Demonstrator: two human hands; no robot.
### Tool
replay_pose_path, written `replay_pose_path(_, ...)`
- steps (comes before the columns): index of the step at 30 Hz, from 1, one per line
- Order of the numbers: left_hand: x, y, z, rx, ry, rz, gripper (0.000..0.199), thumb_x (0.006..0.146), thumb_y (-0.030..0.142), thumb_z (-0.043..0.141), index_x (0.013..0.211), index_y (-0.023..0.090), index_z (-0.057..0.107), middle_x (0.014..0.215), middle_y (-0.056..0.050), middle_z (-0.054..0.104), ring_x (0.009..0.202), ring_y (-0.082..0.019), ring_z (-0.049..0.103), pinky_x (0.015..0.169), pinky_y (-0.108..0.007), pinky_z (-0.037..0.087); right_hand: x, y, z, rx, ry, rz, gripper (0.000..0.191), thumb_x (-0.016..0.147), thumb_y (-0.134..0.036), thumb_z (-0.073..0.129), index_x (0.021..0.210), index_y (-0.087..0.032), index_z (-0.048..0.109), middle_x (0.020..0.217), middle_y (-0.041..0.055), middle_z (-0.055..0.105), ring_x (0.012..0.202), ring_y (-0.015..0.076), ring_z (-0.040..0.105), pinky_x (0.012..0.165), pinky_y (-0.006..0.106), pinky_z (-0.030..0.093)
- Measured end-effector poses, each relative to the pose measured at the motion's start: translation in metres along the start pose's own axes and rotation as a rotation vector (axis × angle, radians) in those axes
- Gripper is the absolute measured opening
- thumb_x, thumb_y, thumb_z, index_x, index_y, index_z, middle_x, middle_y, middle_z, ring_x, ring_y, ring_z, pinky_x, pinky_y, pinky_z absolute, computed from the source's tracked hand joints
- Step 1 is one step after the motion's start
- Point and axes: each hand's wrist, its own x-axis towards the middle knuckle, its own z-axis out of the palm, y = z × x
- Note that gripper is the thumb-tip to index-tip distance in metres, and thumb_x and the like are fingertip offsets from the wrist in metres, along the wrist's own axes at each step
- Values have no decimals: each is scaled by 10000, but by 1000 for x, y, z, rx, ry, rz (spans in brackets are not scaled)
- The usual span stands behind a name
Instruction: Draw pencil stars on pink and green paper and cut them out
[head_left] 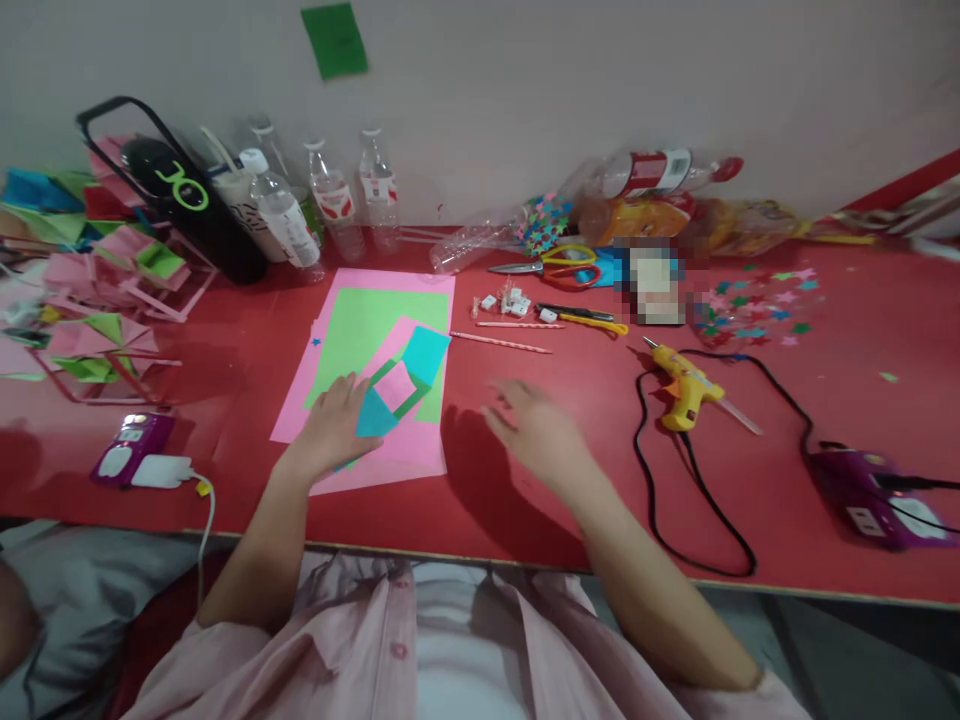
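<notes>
My left hand [337, 425] is over the stack of pink and green sheets, its fingers and thumb around the lower left end of a folded paper piece [394, 388] in blue, pink and dark green. Part of that piece is hidden beneath the hand. Under it lie a light green sheet [360, 325] and a larger pink sheet [420, 455]. My right hand [540, 435] hovers above the red tabletop to the right of the sheets, a little blurred, fingers apart and holding nothing. Two thin patterned sticks [502, 343] lie just beyond it.
A yellow glue gun [684, 388] with a looping black cable lies at right, by a purple power strip [874, 495]. Scissors [547, 268], a cutter [581, 317] and star confetti [772, 305] are farther back. Bottles [330, 195], a black flask [191, 205] and paper models [105, 345] stand left.
</notes>
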Motion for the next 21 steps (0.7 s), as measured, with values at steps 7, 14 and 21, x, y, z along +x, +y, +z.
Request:
replay_pose_path(7,-12,8,30,105,161,105,686,895,459,540,1463,124,351,1560,-229,322,1468,-391,240,1160,-626,175,100,-31,43,-70,-37,-145,496,874,-209,537,1357,-110,484,1269,183,634,1196,303,560,990,410,424)
replay_pose_path(14,-10,15,35,112,280,112,653,883,484,574,1391,100,429,1372,-252,510,1312,-406,458,1079,-567,356,140,-42,55,-103,-59,-125,559,787,-196,626,1321,-76,513,1259,237,610,1225,364,501,1065,505,322)
replay_pose_path(21,-10,21,36,30,338,83,660,897,444,575,1420,101,363,1420,-261,425,1318,-414,430,1055,-552,390,129,-29,50,869,-132,163,517,721,-217,648,1226,-208,536,1032,45,678,827,169,646,747,311,526)
